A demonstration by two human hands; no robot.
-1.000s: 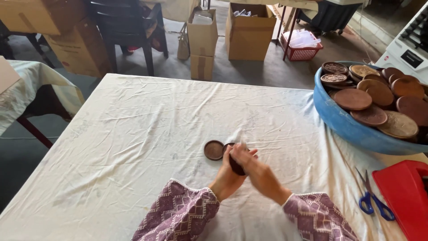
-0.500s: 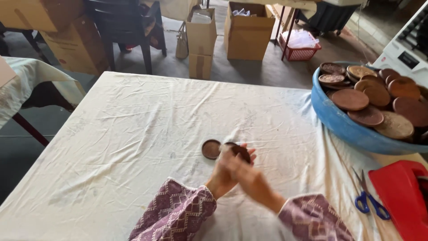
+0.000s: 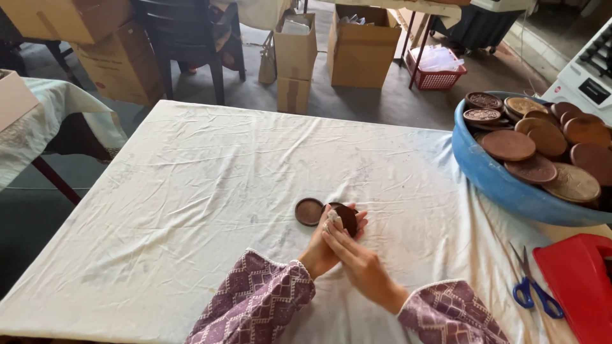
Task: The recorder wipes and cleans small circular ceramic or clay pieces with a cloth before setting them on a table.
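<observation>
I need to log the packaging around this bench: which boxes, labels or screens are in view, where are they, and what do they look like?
Two stacked brown cartons: far left, on the floor.
Tall narrow open brown carton: beyond the table, centre.
Wide open brown carton: right of it.
White machine: far right, with a small dark panel, possibly a screen.

A small disc (image 3: 346,218) is held between the left hand (image 3: 326,245) and the right hand (image 3: 357,261) near the middle of the table (image 3: 191,210), with a lid (image 3: 310,211) lying just to its left. At the right edge a tub (image 3: 503,181) filled with discs (image 3: 529,143) is set, scissors (image 3: 532,286) lie in front of it, and cardboard boxes (image 3: 331,48) stand on the floor behind the table.
</observation>
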